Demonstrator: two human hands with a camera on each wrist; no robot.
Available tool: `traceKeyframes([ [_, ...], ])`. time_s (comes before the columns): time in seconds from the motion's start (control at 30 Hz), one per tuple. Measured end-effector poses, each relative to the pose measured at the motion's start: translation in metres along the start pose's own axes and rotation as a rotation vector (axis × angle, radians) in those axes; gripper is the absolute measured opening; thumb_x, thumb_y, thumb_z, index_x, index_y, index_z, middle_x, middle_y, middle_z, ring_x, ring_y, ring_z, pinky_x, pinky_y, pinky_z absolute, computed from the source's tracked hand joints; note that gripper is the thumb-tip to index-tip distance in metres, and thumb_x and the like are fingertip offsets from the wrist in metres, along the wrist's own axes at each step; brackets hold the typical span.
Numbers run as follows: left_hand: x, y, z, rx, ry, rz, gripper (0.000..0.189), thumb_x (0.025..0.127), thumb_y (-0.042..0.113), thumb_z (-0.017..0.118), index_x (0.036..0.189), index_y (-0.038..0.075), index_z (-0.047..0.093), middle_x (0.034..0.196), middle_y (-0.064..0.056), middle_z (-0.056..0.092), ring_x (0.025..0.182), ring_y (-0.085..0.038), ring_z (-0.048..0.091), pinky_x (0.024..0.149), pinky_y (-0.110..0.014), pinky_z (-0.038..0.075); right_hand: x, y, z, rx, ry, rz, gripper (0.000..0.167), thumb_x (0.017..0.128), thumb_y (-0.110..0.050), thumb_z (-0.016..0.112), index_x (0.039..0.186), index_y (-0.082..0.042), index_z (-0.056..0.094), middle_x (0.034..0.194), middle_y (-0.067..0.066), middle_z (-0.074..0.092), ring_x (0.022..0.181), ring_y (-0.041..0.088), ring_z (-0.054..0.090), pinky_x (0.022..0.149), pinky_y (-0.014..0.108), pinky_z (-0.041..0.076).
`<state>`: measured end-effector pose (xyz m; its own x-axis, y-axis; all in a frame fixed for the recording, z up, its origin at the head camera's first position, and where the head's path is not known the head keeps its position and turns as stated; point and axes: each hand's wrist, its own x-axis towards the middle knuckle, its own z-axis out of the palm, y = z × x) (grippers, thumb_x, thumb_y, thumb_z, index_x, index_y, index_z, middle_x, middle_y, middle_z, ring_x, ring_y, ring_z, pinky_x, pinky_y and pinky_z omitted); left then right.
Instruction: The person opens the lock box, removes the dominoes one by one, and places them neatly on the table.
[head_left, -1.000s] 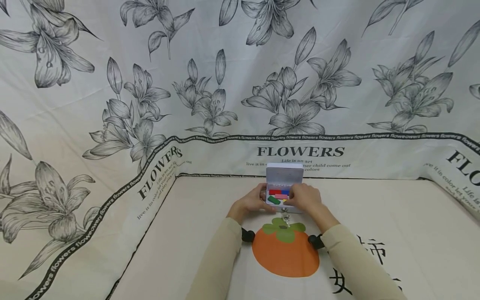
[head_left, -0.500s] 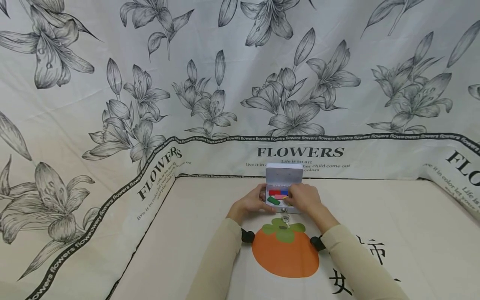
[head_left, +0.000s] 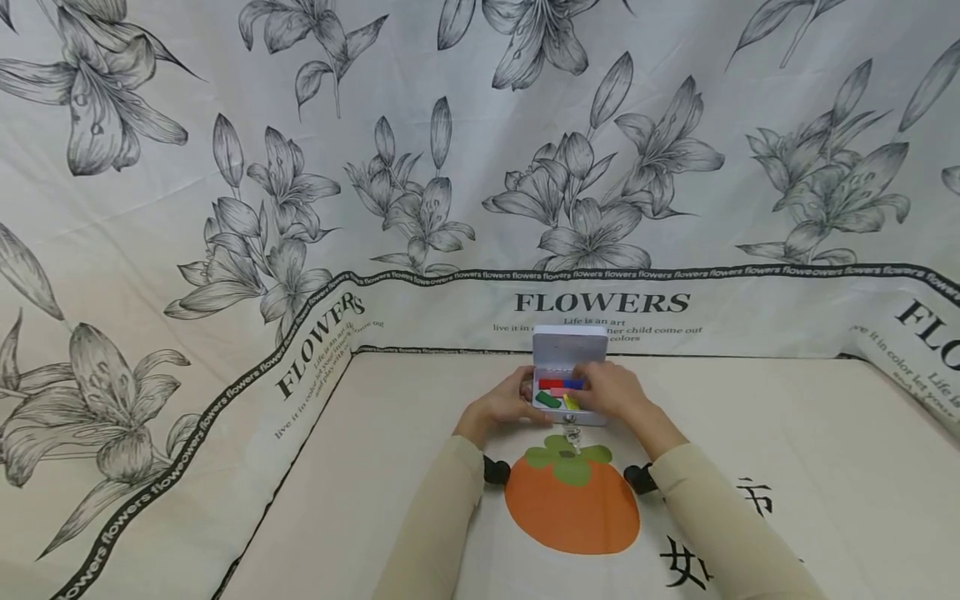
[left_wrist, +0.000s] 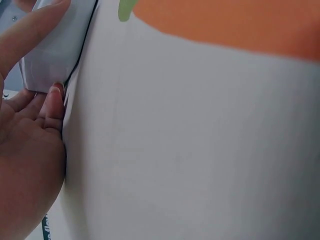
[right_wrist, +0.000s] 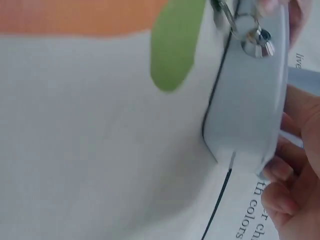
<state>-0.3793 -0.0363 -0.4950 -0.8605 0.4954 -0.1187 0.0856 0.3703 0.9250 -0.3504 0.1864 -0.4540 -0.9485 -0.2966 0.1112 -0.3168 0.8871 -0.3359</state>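
A small white metal lock box (head_left: 588, 418) stands with its lid (head_left: 570, 343) raised, and keys (head_left: 573, 437) hang from the front lock. My left hand (head_left: 504, 402) grips its left side, thumb at the front and fingers around the end. Inside lie a red block (head_left: 551, 384), a blue block (head_left: 572, 384), a pink block (head_left: 558, 391), a green block (head_left: 548, 400) and a yellow block (head_left: 571, 402). My right hand (head_left: 617, 390) reaches over the right side, fingertips inside by the blue and pink blocks. Whether they pinch one is hidden. In the right wrist view, its other fingers (right_wrist: 282, 192) curl beside the box's end.
A pale cloth (head_left: 405, 450) covers the table, printed with an orange persimmon (head_left: 573, 512) and black characters (head_left: 682, 562). A flower-printed curtain (head_left: 420, 308) rises behind the box and along both sides.
The right hand has shifted slightly up and back inside the box. The yellow block, earlier at its fingertips, now lies uncovered near the box's front. The left hand keeps its grip.
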Motion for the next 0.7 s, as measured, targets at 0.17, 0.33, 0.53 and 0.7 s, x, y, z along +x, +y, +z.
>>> traceKeyframes([
  [0.17,0.0,0.001,-0.001,0.013,0.009,-0.009,0.098,0.075,0.01,0.092,0.155,0.014,0.035,0.117,-0.006,0.058,0.103,-0.019,0.055,0.095,-0.034,0.046,0.001,0.01,-0.01,0.061,-0.088,-0.101,0.041,0.085,-0.018,0.082,0.121,-0.002,0.071,0.087,0.003,0.069,0.079,0.02,0.059,0.077,0.042,0.05],
  [0.33,-0.001,0.002,0.0,-0.001,0.008,0.0,0.098,0.076,0.007,0.09,0.155,0.013,0.034,0.118,-0.007,0.058,0.103,-0.019,0.055,0.096,-0.034,0.046,0.003,0.021,-0.016,0.071,-0.162,-0.188,0.037,0.082,-0.014,0.084,0.117,-0.004,0.074,0.085,0.001,0.067,0.077,0.016,0.056,0.073,0.036,0.048],
  [0.53,0.0,0.001,0.001,-0.006,0.001,0.002,0.096,0.076,0.005,0.09,0.155,0.012,0.035,0.116,-0.007,0.058,0.101,-0.019,0.055,0.092,-0.031,0.047,0.001,0.027,-0.012,0.044,-0.156,-0.256,0.033,0.079,-0.016,0.087,0.109,-0.008,0.076,0.081,0.0,0.065,0.074,0.013,0.052,0.071,0.033,0.044],
  [0.7,0.002,-0.001,0.001,-0.019,-0.001,0.004,0.098,0.076,0.005,0.09,0.156,0.012,0.033,0.121,-0.007,0.058,0.104,-0.019,0.057,0.096,-0.034,0.047,0.003,0.03,-0.009,0.047,-0.134,-0.308,0.029,0.079,-0.016,0.087,0.105,-0.009,0.076,0.081,0.001,0.064,0.074,0.014,0.051,0.07,0.033,0.043],
])
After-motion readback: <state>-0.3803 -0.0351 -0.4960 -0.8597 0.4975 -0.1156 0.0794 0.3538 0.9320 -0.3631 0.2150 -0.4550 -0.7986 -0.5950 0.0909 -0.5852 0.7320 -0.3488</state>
